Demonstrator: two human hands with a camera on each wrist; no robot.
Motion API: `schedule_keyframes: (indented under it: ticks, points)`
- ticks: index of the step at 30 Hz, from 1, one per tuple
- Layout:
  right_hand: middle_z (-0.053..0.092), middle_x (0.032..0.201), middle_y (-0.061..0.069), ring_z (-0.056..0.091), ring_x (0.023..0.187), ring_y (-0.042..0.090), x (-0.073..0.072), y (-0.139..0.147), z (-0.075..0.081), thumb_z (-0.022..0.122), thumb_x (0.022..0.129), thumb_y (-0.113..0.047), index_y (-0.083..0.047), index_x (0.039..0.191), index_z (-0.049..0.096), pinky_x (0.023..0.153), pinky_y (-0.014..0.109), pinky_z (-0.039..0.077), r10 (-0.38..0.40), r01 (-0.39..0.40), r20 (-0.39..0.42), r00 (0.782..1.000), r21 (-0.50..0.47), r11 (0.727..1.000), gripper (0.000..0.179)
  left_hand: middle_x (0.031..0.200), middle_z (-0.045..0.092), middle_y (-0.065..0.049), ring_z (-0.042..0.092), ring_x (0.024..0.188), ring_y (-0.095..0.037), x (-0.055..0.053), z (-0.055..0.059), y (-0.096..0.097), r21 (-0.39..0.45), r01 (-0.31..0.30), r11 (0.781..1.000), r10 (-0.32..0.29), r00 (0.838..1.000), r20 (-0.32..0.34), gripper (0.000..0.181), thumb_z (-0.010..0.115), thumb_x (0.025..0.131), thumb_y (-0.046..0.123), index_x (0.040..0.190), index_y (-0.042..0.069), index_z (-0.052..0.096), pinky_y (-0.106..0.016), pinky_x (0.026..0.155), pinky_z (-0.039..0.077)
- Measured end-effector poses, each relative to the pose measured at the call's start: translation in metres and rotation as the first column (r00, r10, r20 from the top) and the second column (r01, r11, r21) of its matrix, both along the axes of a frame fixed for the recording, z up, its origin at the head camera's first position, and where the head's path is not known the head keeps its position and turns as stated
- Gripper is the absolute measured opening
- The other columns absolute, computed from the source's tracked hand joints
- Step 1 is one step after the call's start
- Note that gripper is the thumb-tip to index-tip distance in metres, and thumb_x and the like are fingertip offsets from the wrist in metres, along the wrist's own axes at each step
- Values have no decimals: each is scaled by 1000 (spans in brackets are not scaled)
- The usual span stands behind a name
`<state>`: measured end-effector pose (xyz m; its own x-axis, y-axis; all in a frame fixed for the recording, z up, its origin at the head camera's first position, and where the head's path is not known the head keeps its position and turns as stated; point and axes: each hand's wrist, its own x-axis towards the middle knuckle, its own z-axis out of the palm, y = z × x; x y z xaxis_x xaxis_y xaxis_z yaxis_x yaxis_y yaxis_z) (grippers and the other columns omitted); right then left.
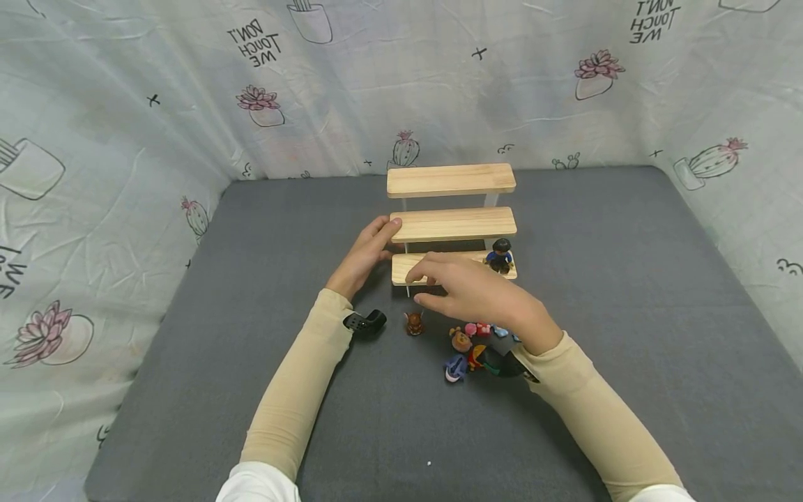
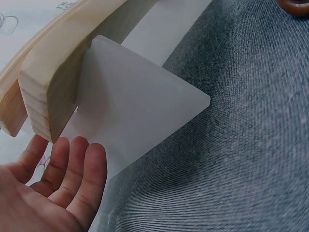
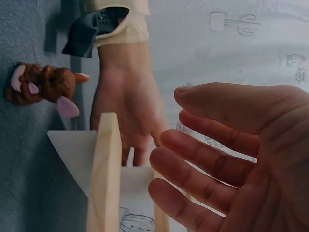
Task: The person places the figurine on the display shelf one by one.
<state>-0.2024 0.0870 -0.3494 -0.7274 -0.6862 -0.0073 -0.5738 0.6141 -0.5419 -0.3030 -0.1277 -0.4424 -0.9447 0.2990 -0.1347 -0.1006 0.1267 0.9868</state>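
A three-tier display stand [image 1: 453,223] with pale wooden boards and translucent side panels [image 2: 135,96] stands on the grey table. My left hand [image 1: 366,254] holds it at the left end of the middle board, thumb over the top and fingers by the end [image 2: 63,183]. Above the lowest board hovers my right hand [image 1: 477,289], fingers loosely bent and holding nothing [image 3: 227,159]. On that board's right end sits a black-haired figurine [image 1: 500,256] in blue. A brown big-eared mouse figurine [image 1: 414,323] is on the table before the stand's left side.
Several small figurines [image 1: 461,340] cluster on the table under my right wrist, partly hidden by the wrist's black strap [image 1: 502,362]. A printed white curtain [image 1: 351,90] encloses the grey table [image 1: 282,230] at the back and sides.
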Motion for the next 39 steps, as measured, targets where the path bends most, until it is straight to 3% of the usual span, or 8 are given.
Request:
schedule_keyframes:
  ticks: [10,19,30,39]
  points:
    - [66,127,4,65,111,19,1,-11,-7,71,96,-24,-12,128,68,95,39,53,49,-52,44,998,81,995,34,123,59,-9,58,115,-26,-1,1,-1,17,6,1000,-6,1000,14,53,50,103,52,136,11,52,-42,95,49]
    - [64,128,1,64,115,16,3,-15,-17,72,95,-30,-14,133,65,98,39,53,100,-115,83,991,190,975,41,125,58,-10,58,115,-26,0,1,-1,0,-3,1000,3,1000,6,55,51,102,54,136,12,52,-45,98,49]
    - [67,123,3,65,109,15,3,-20,-25,73,95,-25,-10,127,69,97,38,54,121,-128,48,992,215,968,36,123,59,-8,57,117,-28,0,0,0,1,-10,1000,10,1000,15,53,52,101,55,135,13,53,-46,98,48]
    - [67,121,2,63,101,13,3,-20,-28,73,95,-25,-12,126,70,94,38,54,105,-120,78,991,228,966,34,119,59,-7,58,114,-26,1,0,0,5,-13,1000,13,1000,10,53,52,101,54,135,13,54,-46,97,49]
